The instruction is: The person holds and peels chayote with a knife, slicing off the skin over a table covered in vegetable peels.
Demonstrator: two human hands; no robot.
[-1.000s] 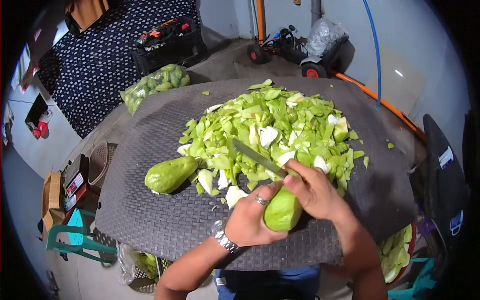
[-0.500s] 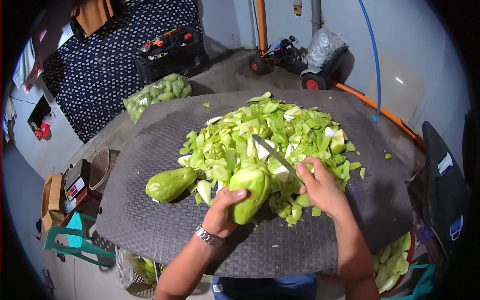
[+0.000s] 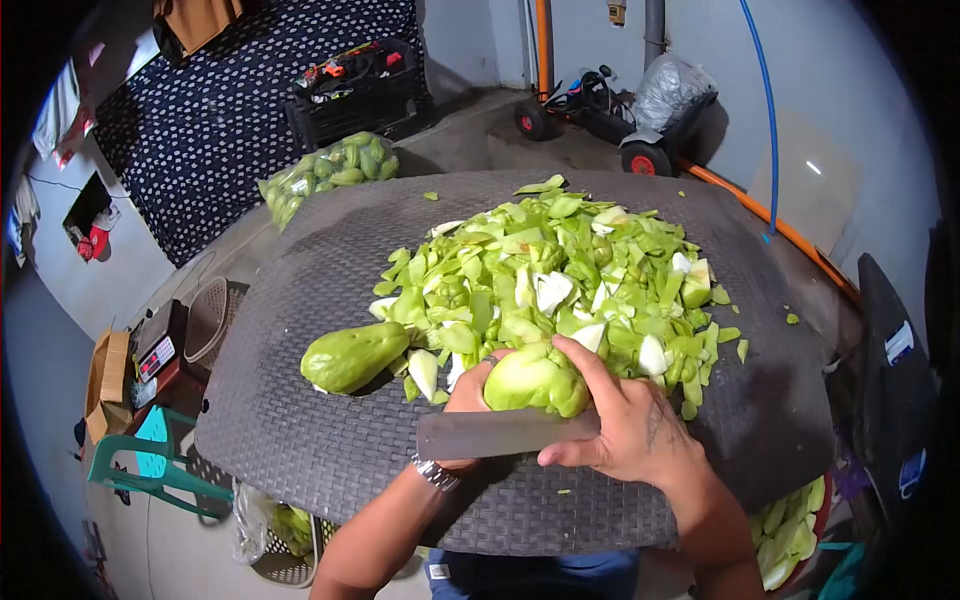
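A pale green chayote (image 3: 537, 378) is held up over the near part of the table in my left hand (image 3: 468, 402), whose fingers are mostly hidden behind fruit and blade. My right hand (image 3: 632, 428) is closed round a knife (image 3: 500, 434), its handle out of sight in the palm. The broad blade points left, across the near side of the chayote, and the right forefinger reaches along the fruit's right side. Left of my hands lies another whole chayote (image 3: 352, 358). Beyond them spreads a heap of green peelings and whitish cut pieces (image 3: 570, 255).
The dark woven-pattern table (image 3: 290, 450) fills the middle. Past its far left edge sits a clear bag of chayotes (image 3: 335, 172). A container of peeled pieces (image 3: 790, 530) stands below at right, a teal chair (image 3: 155, 460) at left, and a pedal kart (image 3: 610, 125) at the back.
The knife has swung from pointing away over the heap to lying level across the chayote's near side. My right hand has come left against the fruit, which has turned and risen slightly.
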